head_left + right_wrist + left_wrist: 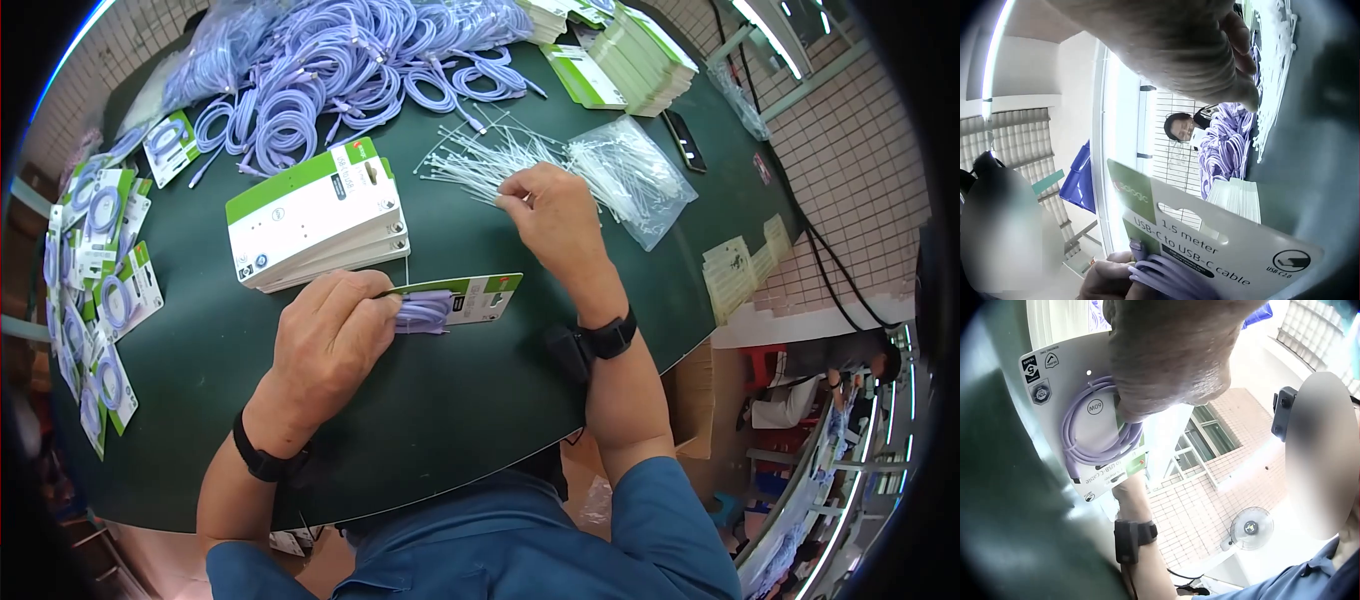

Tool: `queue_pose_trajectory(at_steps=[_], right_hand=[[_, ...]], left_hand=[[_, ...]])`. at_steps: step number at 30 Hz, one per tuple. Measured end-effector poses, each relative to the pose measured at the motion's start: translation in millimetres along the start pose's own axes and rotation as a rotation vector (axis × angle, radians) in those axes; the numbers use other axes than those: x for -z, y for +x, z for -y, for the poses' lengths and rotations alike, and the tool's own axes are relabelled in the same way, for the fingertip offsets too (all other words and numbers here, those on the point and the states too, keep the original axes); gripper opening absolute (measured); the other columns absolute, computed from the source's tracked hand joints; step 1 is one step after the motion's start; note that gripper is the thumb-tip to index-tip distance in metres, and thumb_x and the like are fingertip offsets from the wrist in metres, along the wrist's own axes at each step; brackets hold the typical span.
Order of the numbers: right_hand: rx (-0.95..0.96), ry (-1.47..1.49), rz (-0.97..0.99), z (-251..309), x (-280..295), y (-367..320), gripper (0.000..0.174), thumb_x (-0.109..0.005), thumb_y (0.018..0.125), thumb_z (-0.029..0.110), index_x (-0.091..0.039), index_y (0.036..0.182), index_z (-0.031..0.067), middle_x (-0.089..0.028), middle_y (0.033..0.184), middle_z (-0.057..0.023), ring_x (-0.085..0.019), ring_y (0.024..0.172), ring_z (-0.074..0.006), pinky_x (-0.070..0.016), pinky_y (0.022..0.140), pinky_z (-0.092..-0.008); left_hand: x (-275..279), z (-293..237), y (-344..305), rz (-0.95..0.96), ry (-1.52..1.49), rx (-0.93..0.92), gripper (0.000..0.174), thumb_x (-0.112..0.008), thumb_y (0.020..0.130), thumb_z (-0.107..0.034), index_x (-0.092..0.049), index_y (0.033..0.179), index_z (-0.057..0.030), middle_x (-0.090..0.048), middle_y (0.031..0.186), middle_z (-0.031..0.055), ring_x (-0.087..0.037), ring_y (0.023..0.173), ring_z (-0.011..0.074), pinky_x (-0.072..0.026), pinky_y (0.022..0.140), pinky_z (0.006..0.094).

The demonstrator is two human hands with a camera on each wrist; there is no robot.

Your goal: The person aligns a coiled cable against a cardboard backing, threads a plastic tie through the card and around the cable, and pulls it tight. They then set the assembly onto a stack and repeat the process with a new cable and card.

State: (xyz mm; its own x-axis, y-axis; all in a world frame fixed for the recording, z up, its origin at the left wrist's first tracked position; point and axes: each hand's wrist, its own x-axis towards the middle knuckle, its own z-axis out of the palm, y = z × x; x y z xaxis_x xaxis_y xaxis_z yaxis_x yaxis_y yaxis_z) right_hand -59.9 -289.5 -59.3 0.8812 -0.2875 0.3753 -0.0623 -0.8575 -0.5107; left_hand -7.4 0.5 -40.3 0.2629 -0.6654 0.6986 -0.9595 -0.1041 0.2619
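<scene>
My left hand (335, 325) pinches a white and green card (485, 300) with a coiled lilac cable (424, 312) against it, just in front of a stack of cards (315, 215). The left wrist view shows the coil (1100, 425) lying flat on the card (1041, 412), its lower end near the printed text. My right hand (560, 215) is at the edge of the loose white zip ties (465, 165), its thumb and index finger bent close together; whether a tie is between them cannot be told. In the right wrist view the fingers (1244, 62) are beside the ties (1275, 75).
A large heap of lilac cables (320, 60) covers the back. Carded cables (110, 300) are piled at the left. A plastic bag of ties (640, 180), a phone (684, 141), more card stacks (640, 60) and clear strips (740, 270) are at the right.
</scene>
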Motion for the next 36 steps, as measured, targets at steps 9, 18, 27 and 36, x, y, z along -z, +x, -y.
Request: queue_pose_trajectory(at_steps=[9,18,27,36], right_hand=[[-0.130,-0.291,0.149,-14,-6,0,0.013,-0.078,0.085,0.017,-0.078,0.087,0.0047,-0.073,0.084,-0.0151,-0.072,0.082,-0.0359,-0.0570,0.076,-0.0458],[-0.072,-0.275,0.110,-8,-3,0,0.011,-0.076,0.086,0.014,-0.074,0.086,0.0033,-0.074,0.085,-0.0154,-0.072,0.082,-0.0358,-0.0568,0.075,-0.0463],[-0.057,-0.201,0.038,-8,-6,-2,0.010,-0.074,0.089,0.015,-0.076,0.088,0.0054,-0.074,0.090,-0.0152,-0.072,0.084,-0.0362,-0.0570,0.078,-0.0454],[-0.023,-0.215,-0.009,-10,-5,-3,0.014,-0.073,0.092,0.018,-0.079,0.097,0.0067,-0.074,0.092,-0.0140,-0.071,0.089,-0.0359,-0.0570,0.081,-0.0448]], left_hand=[[-5,1,-6,0.020,-0.013,0.015,0.022,-0.077,0.075,0.003,-0.063,0.091,-0.0010,-0.068,0.097,0.0127,-0.068,0.082,0.0292,-0.0573,0.071,0.0404],[-4,3,-5,0.030,-0.019,0.011,0.029,-0.078,0.069,0.009,-0.063,0.093,-0.0004,-0.069,0.096,0.0117,-0.069,0.080,0.0295,-0.0574,0.069,0.0384],[-2,-3,-1,0.063,-0.038,-0.001,0.030,-0.078,0.069,0.009,-0.064,0.093,-0.0002,-0.070,0.097,0.0127,-0.070,0.081,0.0303,-0.0578,0.070,0.0379],[-6,-3,-1,0.049,-0.018,-0.025,0.026,-0.079,0.072,0.005,-0.065,0.093,-0.0009,-0.070,0.096,0.0110,-0.068,0.078,0.0273,-0.0564,0.067,0.0373]])
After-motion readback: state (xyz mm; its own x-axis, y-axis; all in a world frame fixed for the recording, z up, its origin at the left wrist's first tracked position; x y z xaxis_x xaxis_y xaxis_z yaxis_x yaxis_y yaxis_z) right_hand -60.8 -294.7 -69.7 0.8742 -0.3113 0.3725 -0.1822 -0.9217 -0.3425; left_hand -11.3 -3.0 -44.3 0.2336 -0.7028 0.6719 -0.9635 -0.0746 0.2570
